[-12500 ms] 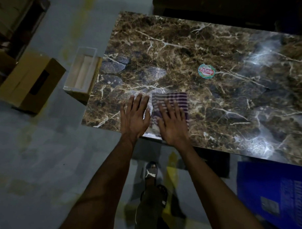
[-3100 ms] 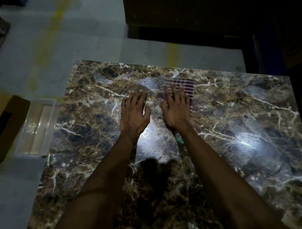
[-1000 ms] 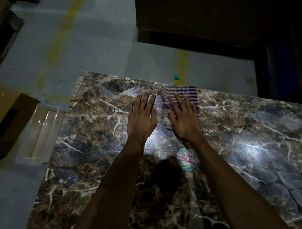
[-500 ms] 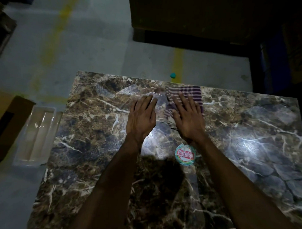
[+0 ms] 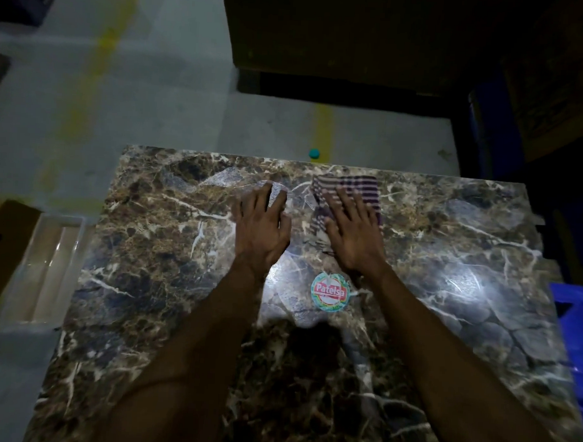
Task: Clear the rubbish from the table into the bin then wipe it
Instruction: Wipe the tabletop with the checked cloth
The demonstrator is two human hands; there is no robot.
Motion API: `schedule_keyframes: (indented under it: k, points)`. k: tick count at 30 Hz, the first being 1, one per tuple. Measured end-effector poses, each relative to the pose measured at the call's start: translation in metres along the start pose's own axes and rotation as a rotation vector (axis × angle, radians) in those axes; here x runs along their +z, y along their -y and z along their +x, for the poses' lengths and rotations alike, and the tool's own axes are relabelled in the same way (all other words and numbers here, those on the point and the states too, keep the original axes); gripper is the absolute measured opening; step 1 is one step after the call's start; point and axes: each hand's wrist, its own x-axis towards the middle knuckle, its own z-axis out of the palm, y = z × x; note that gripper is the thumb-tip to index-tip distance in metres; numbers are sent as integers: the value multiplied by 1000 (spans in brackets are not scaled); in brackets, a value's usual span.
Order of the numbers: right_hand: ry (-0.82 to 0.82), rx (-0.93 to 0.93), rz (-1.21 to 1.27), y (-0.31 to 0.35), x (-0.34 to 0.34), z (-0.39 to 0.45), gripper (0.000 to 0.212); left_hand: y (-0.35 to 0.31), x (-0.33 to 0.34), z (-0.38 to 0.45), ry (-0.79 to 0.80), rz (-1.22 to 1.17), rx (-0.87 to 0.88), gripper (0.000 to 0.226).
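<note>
- My right hand (image 5: 354, 238) lies flat, fingers straight, pressing the striped cloth (image 5: 347, 198) onto the desk (image 5: 150, 249) near its far edge.
- My left hand (image 5: 261, 231) is released, fingers spread, palm on the bare marble just beside the cloth, holding nothing.
- Round sticker (image 5: 330, 291) on the desk, just below my right wrist.
- Clear plastic tray (image 5: 42, 271) on the floor at the desk's left side.
- Small teal cap (image 5: 314, 153) on the floor past the far edge.
- Blue bag (image 5: 577, 330) at the right.
</note>
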Motion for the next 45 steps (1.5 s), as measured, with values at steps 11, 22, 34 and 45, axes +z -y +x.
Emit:
schedule_keyframes:
  k: [11, 22, 34, 45]
  points:
    - [4, -49, -16, 8, 6, 18, 59, -31, 12, -12, -26, -75, -32, 55]
    - [-31, 211, 17, -14, -7, 40, 61, -30, 18, -11, -169, -86, 77, 46]
    - [-10, 176, 27, -37, -18, -16, 61, -37, 15, -19, -165, 69, 88, 45]
    - [53, 15, 36, -39, -14, -110, 59, -40, 27, -86, -120, -109, -6, 47]
